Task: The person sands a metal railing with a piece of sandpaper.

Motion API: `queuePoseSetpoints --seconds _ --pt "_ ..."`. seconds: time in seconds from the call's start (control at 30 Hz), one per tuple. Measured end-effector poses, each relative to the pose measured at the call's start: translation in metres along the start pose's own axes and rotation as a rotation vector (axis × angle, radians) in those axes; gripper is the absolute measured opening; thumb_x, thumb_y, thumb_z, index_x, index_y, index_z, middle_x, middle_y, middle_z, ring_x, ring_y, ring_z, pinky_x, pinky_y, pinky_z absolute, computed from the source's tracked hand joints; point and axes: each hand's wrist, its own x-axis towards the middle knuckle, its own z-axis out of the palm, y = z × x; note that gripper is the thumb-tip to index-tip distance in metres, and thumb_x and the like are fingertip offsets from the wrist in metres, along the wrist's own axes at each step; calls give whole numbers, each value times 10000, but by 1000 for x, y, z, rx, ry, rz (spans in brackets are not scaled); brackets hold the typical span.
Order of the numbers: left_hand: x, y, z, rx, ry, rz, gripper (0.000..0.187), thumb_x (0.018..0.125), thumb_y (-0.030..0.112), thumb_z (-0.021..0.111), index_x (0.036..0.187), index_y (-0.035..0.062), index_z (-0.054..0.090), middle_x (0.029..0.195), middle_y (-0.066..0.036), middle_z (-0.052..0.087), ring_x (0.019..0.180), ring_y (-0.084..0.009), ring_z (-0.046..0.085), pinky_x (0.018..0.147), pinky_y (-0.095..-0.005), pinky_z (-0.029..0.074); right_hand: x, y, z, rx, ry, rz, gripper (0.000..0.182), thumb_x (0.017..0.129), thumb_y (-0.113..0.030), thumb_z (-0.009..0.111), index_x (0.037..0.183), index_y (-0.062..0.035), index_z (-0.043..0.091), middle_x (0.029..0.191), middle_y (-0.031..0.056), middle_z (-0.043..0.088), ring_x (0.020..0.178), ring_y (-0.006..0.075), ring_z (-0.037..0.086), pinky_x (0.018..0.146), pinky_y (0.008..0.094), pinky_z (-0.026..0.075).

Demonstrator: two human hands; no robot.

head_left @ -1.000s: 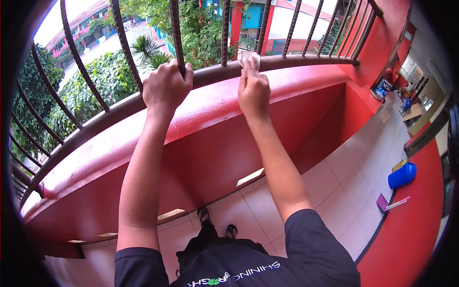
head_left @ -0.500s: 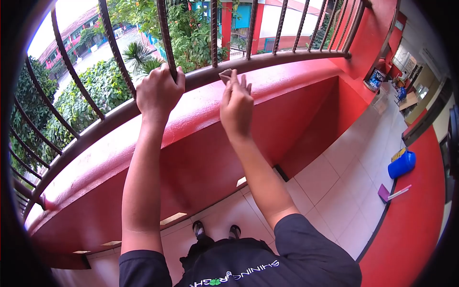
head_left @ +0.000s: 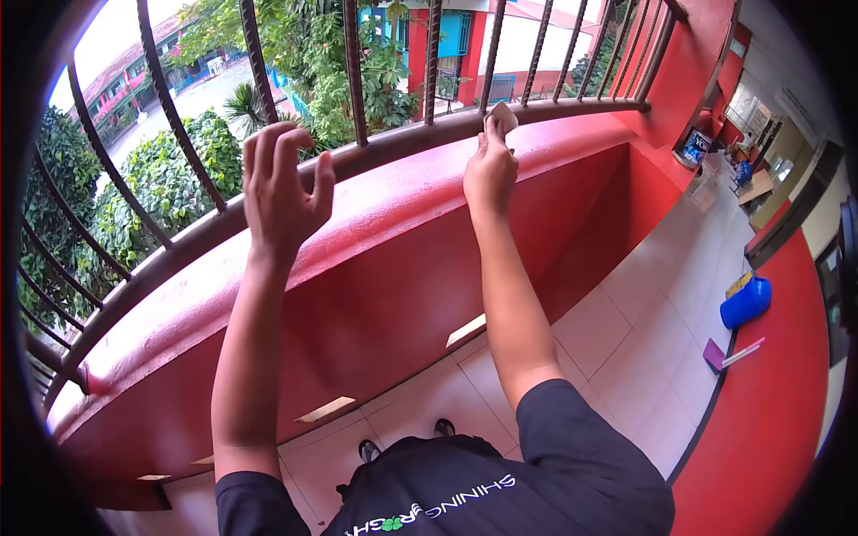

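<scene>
My right hand [head_left: 491, 174] pinches a small, stiff, pale brown piece of what looks like sandpaper [head_left: 506, 118]. The piece is up against the bottom rail [head_left: 402, 138] of a dark metal railing, near the foot of an upright bar [head_left: 492, 58]. My left hand [head_left: 281, 188] is raised at the same rail farther left, fingers apart and curled, thumb spread, holding nothing. Whether its fingertips touch a bar [head_left: 255, 62] cannot be made out. Beneath the rail runs a glossy red-pink ledge [head_left: 384, 201].
A red wall [head_left: 402, 277] drops from the ledge to a pale tiled floor [head_left: 617, 322], where my feet stand. To the right are a blue bin [head_left: 745, 303], a purple dustpan [head_left: 713, 355] and a printed blue tub [head_left: 696, 147]. Green bushes [head_left: 170, 165] grow beyond the bars.
My left hand has let go of the bar it was wrapped around and opened. My right hand has moved right along the rail with the piece of sandpaper.
</scene>
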Motion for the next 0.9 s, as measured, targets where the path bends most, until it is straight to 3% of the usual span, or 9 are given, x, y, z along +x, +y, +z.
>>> queuePoseSetpoints --seconds 0.17,0.23,0.3,0.4,0.47,0.57,0.6,0.73,0.9 --pt "-45 -55 -58 315 -110 -110 642 862 271 824 1272 42 386 1220 -215 421 1088 -380 493 971 -544 424 -28 -42 12 33 6 -16 354 1002 -58 541 1321 68 631 1317 298 618 1223 418 619 1005 464 555" --pt "-46 -64 -60 286 -107 -98 700 875 322 817 1300 34 340 1223 -246 456 1087 -405 529 948 -551 448 -8 -27 6 68 17 329 344 1011 -57 534 1320 48 640 1255 297 651 1121 440 664 924 483 579" --pt "-42 -69 -60 258 -94 -89 760 888 373 810 1327 27 295 1226 -277 490 1085 -430 566 924 -558 473 -13 -64 2 73 -82 355 341 1012 -60 531 1314 51 643 1231 298 661 1100 446 672 932 487 574" --pt "-8 -54 -71 316 -417 -704 760 947 531 692 1346 0 321 954 -339 699 921 -524 708 832 -570 547 -55 -101 17 161 -121 3 358 986 -44 560 1326 36 642 1273 318 629 1196 426 637 1030 470 534" --pt "-18 -59 -67 439 -407 -644 743 953 550 666 1348 -9 377 895 -314 708 878 -505 718 800 -567 560 -49 -94 19 59 -45 -30 356 962 -27 590 1306 33 661 1217 330 645 1135 444 661 973 485 552" --pt "-24 -65 -62 569 -404 -601 737 964 589 596 1348 -35 510 830 -276 728 807 -459 737 731 -551 586 0 -46 7 -20 72 303 335 981 -33 582 1298 44 662 1020 321 699 932 462 703 802 509 574" --pt "-25 -64 -62 587 -397 -607 738 966 583 596 1360 -34 504 839 -277 729 813 -459 737 737 -550 587 4 -58 3 -48 -12 440 306 1001 -42 569 1274 48 675 1006 316 704 940 440 712 803 486 587" --pt "-26 -68 -56 580 -356 -623 733 970 565 595 1392 -25 489 837 -277 728 816 -456 739 731 -555 585 -37 -80 26 81 63 23 362 967 -22 549 1308 66 635 1049 335 698 972 458 710 904 509 578" --pt "-30 -68 -58 604 -344 -563 696 974 520 606 1380 -33 487 803 -266 724 758 -450 736 687 -553 584 18 -12 8 76 172 424 316 1029 -96 540 1261 70 674 1106 304 708 1061 426 698 879 474 562"
